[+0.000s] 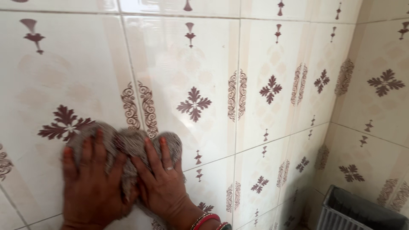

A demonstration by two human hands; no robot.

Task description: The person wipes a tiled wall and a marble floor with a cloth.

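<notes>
the tiled wall (264, 55) fills almost the whole view, glossy cream tiles with maroon flower and scroll motifs, meeting a second tiled face at a corner on the right; its glaze looks hard and slick, so anything pushed over it would likely slide easily. low at the near right stands a grey ribbed plastic bin (353, 213), well apart from the hands. at the lower left, flat against the wall, sits a grey-brown cloth (128, 142), bunched and fuzzy; it looks soft, light and limp, with no stiffness of its own, so it probably handles best under flat palms rather than by an edge. the left hand (91, 183) lies over its left part, fingers (99, 142) spread and extended, pressing it to the tile. the right hand (164, 183), with a ring and red bangles at the wrist, covers the right part just beside the other, fingers (150, 153) also splayed flat, not pinching.
</notes>
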